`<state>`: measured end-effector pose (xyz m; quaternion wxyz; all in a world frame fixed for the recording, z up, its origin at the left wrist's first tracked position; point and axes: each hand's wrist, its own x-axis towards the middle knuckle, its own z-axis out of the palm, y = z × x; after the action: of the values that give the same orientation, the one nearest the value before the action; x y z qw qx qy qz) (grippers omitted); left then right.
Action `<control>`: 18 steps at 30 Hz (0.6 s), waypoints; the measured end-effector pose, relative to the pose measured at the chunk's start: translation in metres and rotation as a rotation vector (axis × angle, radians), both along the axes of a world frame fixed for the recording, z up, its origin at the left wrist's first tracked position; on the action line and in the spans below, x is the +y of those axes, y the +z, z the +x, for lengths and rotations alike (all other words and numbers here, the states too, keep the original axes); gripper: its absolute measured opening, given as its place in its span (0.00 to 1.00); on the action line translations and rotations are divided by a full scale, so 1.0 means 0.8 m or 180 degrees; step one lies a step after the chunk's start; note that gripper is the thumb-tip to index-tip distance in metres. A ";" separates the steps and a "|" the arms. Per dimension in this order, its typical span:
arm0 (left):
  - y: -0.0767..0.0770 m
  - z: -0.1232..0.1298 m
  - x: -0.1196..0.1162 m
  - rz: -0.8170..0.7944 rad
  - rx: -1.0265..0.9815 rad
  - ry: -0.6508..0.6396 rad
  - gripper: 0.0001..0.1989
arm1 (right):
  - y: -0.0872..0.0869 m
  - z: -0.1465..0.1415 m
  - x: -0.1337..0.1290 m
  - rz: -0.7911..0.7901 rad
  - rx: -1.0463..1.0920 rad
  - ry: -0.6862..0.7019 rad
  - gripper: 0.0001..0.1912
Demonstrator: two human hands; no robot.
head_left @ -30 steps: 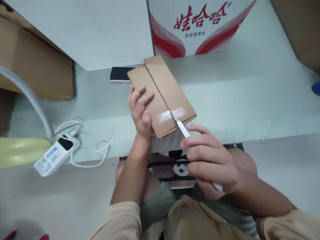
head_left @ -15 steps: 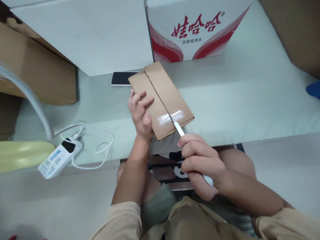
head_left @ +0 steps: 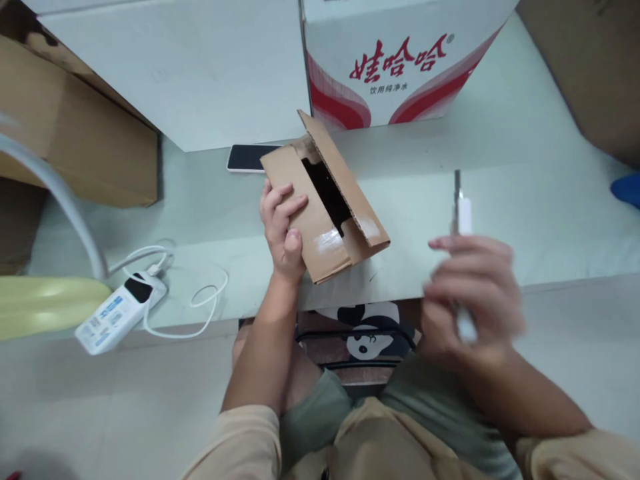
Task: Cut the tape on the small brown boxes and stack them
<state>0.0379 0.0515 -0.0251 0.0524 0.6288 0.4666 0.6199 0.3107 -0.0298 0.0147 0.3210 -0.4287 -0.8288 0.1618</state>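
Note:
A small brown cardboard box (head_left: pixel 320 237) is tilted over the pale green surface, one flap lifted and a dark gap showing inside. Cut clear tape shines near its lower end. My left hand (head_left: pixel 284 227) grips the box along its left side. To the right, apart from the box, my right hand (head_left: pixel 473 293) is wrapped round a white utility knife (head_left: pixel 465 217) whose metal blade points up; this hand is blurred by motion. What lies inside the box is too dark to make out.
Behind the small box stand a white carton with red print (head_left: pixel 400 73) and a black phone (head_left: pixel 250 158). At left are a white power strip (head_left: pixel 120 313) with its cable, a yellow object (head_left: pixel 50 307) and a large brown box (head_left: pixel 110 140). A blue object (head_left: pixel 626 190) is far right.
The box's right flap has swung up, opening a gap between the flaps. My right hand has moved right with the knife, away from the tape. My left hand has kept its hold.

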 end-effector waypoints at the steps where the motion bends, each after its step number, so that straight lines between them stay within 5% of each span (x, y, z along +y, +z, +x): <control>1: 0.000 -0.002 0.000 -0.0030 -0.0047 0.0006 0.28 | -0.006 0.002 0.023 -0.0004 -0.0124 -0.0156 0.08; 4: -0.001 -0.008 0.001 -0.0141 -0.0222 -0.0012 0.29 | -0.024 -0.008 0.091 -0.0081 -0.0514 -0.0637 0.11; 7: -0.004 -0.017 0.004 -0.0182 -0.0431 -0.0142 0.27 | -0.040 -0.024 0.125 -0.0529 -0.1045 -0.0855 0.13; 12: -0.010 -0.039 0.012 -0.0107 -0.0760 -0.0474 0.25 | -0.041 -0.033 0.113 -0.0786 -0.1349 -0.0814 0.16; 18: -0.015 -0.048 0.009 -0.0284 -0.1560 -0.0377 0.23 | -0.031 -0.037 0.092 -0.0967 -0.1109 -0.0047 0.18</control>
<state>-0.0001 0.0586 -0.0373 0.2278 0.4831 0.4291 0.7284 0.2809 0.0434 -0.0101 0.1061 -0.4997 -0.8347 0.2059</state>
